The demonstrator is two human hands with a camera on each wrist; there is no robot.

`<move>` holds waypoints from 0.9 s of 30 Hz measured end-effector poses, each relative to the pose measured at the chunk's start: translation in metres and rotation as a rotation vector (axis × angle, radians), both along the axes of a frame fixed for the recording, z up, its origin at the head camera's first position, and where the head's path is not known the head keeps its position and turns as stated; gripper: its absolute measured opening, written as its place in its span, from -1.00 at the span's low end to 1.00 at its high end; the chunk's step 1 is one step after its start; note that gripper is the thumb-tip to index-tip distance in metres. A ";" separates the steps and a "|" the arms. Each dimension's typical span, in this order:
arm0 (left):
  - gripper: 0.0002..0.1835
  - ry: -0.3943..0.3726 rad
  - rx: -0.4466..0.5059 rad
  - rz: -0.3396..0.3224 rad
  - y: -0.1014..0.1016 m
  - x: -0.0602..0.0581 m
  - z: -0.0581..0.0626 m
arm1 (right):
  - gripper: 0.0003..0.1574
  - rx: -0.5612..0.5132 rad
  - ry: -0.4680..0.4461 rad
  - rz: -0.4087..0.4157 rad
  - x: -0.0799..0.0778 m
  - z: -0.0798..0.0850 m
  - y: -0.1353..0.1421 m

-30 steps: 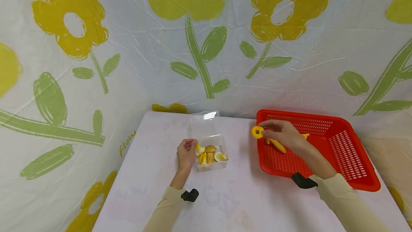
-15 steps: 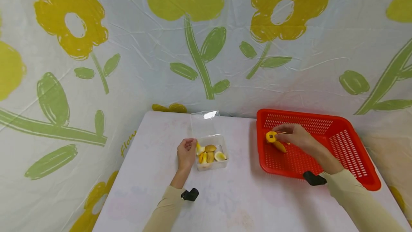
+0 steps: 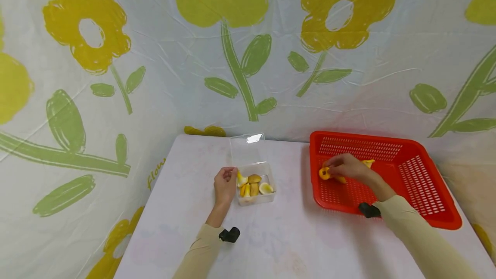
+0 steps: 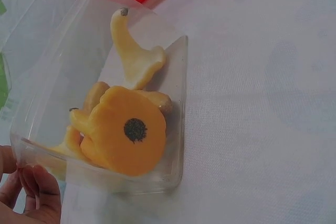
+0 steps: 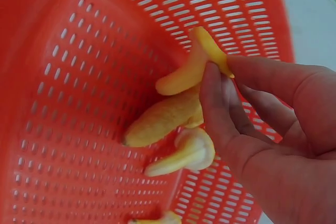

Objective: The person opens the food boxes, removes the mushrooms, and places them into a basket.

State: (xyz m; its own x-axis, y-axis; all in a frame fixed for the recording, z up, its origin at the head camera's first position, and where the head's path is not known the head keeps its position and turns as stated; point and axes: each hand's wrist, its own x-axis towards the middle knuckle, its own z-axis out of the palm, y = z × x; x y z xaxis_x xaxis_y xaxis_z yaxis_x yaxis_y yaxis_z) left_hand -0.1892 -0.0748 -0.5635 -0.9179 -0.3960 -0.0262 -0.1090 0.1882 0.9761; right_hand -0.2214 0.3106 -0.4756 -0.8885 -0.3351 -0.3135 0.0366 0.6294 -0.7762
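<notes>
My left hand [image 3: 224, 184] pinches the left rim of a clear plastic box [image 3: 257, 201], whose lid [image 3: 248, 150] stands raised at the back. Several mushrooms lie inside, among them an orange one [image 4: 128, 150] with a dark round spot and a pale yellow one [image 4: 128, 51] with a curved stem. My right hand [image 3: 346, 168] is inside the red basket [image 3: 403, 201], near its left wall. Between thumb and fingers it pinches a yellow mushroom [image 5: 185, 72] by the cap. Right behind that one is a tan, finger-shaped piece [image 5: 157, 121].
A pale mushroom [image 5: 184, 156] lies lower in the basket, with another yellow piece [image 5: 157, 219] at the view's bottom edge. Box and basket stand apart on a white-covered table [image 3: 271, 244]. A flower-printed cloth [image 3: 174, 63] hangs behind and at the left.
My right hand has carried the yellow mushroom from over the basket's left rim rightward, then lower into the basket. My left hand stays at the box.
</notes>
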 end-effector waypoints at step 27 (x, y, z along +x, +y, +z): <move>-0.83 0.065 0.003 0.002 -0.001 0.002 -0.005 | -0.57 0.010 0.052 -0.033 0.004 0.003 -0.024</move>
